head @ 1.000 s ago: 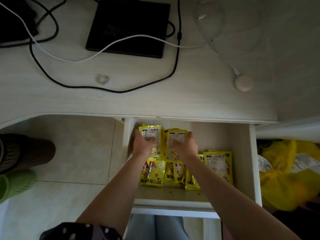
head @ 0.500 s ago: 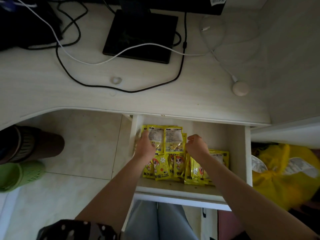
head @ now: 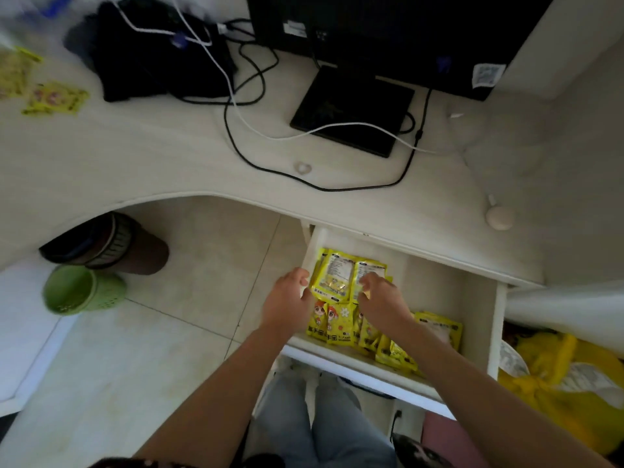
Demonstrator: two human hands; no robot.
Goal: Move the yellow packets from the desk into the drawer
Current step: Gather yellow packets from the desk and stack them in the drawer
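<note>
Now a bunch of yellow packets point(head: 341, 282) lie in the open drawer point(head: 439, 292), and the right hand point(head: 381, 302) rests on top of them with bent fingers, though I cannot tell if it grips one. Just left of the packets, the left hand point(head: 287, 298) sits at the drawer's side with loose fingers, holding nothing. Far up and left of both hands, two more yellow packets point(head: 54, 97) lie on the desk point(head: 169, 157), near a black bag point(head: 152, 55) and cables point(head: 243, 130).

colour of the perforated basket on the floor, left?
Green basket; head view, the only view.
</note>
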